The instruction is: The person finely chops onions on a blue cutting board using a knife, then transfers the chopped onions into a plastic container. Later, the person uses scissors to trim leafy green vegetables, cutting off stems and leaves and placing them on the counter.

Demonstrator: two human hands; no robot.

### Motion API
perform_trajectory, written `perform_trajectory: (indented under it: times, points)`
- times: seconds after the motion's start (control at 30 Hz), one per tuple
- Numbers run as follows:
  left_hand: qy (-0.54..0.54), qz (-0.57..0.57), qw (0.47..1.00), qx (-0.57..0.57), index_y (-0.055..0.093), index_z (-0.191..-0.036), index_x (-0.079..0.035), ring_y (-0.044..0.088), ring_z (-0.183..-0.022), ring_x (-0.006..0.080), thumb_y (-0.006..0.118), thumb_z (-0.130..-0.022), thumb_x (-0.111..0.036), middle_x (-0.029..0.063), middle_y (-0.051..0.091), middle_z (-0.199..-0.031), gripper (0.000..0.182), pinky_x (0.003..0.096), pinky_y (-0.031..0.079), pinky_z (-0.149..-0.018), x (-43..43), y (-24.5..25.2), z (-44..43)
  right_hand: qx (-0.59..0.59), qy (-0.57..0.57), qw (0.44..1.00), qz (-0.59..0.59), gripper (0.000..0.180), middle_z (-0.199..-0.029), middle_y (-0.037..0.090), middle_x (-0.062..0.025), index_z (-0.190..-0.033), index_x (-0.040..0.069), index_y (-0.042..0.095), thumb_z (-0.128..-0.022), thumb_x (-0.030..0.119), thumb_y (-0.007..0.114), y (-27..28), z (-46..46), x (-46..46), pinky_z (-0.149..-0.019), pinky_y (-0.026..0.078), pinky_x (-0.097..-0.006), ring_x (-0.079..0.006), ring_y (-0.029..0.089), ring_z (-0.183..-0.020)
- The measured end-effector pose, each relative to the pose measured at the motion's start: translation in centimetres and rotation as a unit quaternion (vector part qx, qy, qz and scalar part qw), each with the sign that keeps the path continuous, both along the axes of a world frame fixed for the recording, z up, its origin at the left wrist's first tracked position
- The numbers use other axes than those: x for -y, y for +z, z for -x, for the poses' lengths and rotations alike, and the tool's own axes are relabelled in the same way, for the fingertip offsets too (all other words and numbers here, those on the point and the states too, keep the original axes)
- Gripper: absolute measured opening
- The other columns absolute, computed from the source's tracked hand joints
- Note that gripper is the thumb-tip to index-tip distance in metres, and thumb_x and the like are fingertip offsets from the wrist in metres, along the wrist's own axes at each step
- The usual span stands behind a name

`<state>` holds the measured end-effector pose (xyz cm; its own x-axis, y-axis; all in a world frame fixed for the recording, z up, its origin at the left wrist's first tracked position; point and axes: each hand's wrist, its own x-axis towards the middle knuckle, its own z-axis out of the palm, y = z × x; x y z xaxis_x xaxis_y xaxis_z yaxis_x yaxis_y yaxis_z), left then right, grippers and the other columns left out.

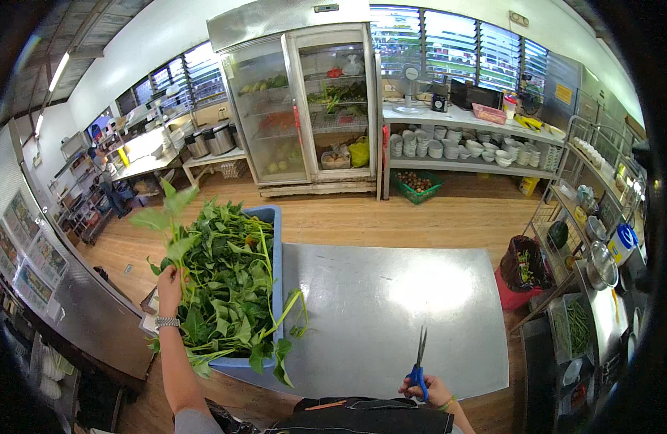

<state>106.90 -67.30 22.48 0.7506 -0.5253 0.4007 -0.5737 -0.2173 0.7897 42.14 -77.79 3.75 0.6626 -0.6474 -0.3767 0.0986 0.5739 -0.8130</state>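
A blue plastic bin [277, 260] at the left of the steel table [355, 325] is heaped with leafy green stems [230, 282]. Over the bin's left side, my left hand [170, 282] grips a leafy sprig [179, 233] by its stalks, the leaves pointing up and away. My right hand [433, 389] holds blue-handled scissors [419, 361] near the table's front edge. Their blades point away from me and look nearly closed. Some stems and leaves hang over the bin's right and front rim onto the table.
A red bin with a dark liner [507, 290] stands right of the table, beside a wire shelf rack [550, 217]. Beyond the table are a glass-door refrigerator [301, 108] and shelves of white bowls [447, 146]. A person [108, 182] stands far left. A steel door [84, 304] flanks my left.
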Motion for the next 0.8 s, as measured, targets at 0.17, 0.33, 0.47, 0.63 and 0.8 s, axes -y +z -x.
perform_trajectory:
  times: [0.17, 0.33, 0.47, 0.63, 0.8]
  points:
    - [-0.065, 0.039, 0.997, 0.013, 0.061, -0.099, 0.003, 0.055, -0.062, 0.0121, 0.057, -0.095, -0.011, 0.0058, 0.056, -0.087, 0.016, 0.0264, 0.044, -0.056, 2.6, 5.5, 8.5, -0.046, -0.116, 0.991, 0.052, 0.034, -0.091, 0.068, -0.0136, -0.109, -0.006, 0.059, -0.083, 0.011, 0.073, 1.3, 0.3, 0.9, -0.076, 0.052, -0.0297, -0.02, 0.066, -0.086]
    - [-0.186, -0.027, 0.975, 0.12, 0.062, -0.096, 0.006, 0.059, -0.082, 0.0247, 0.066, -0.082, -0.005, 0.0143, 0.056, -0.105, 0.018, 0.0321, 0.048, -0.067, 5.7, 3.6, 19.4, 0.01, -0.142, 0.982, 0.125, 0.04, -0.091, 0.066, -0.0107, -0.115, -0.006, 0.057, -0.088, 0.02, 0.069, 1.0, 0.3, 1.5, -0.077, 0.051, -0.031, -0.0189, 0.065, -0.085]
    - [-0.3, -0.082, 0.948, 0.072, 0.066, -0.1, 0.004, 0.062, -0.094, 0.0273, 0.069, -0.082, -0.01, 0.0164, 0.06, -0.116, 0.023, 0.033, 0.052, -0.073, 7.2, -2.7, 29.3, 0.055, -0.153, 0.978, 0.127, 0.044, -0.09, 0.064, -0.0075, -0.118, -0.006, 0.054, -0.089, 0.024, 0.069, 1.7, 0.5, 1.3, -0.079, 0.051, -0.0318, -0.0183, 0.065, -0.085]
    - [-0.325, -0.136, 0.932, -0.08, 0.067, -0.1, 0.005, 0.064, -0.076, 0.0238, 0.071, -0.082, -0.011, 0.0157, 0.064, -0.107, 0.025, 0.0314, 0.052, -0.07, 6.1, -12.3, 34.2, 0.004, -0.086, 0.988, 0.126, 0.048, -0.089, 0.06, -0.0045, -0.124, -0.006, 0.052, -0.089, 0.024, 0.069, 2.4, 0.0, 1.4, -0.076, 0.05, -0.0278, -0.0135, 0.061, -0.081]
    - [-0.334, -0.166, 0.919, -0.127, 0.068, -0.099, 0.004, 0.064, -0.072, 0.0216, 0.074, -0.08, -0.012, 0.0145, 0.065, -0.092, 0.026, 0.0306, 0.051, -0.067, 5.0, -15.6, 35.3, -0.094, 0.059, 0.99, 0.09, 0.045, -0.082, 0.061, -0.0048, -0.114, -0.006, 0.059, -0.088, 0.028, 0.07, 2.2, -1.4, 2.5, -0.065, 0.051, -0.0257, -0.0114, 0.06, -0.07]
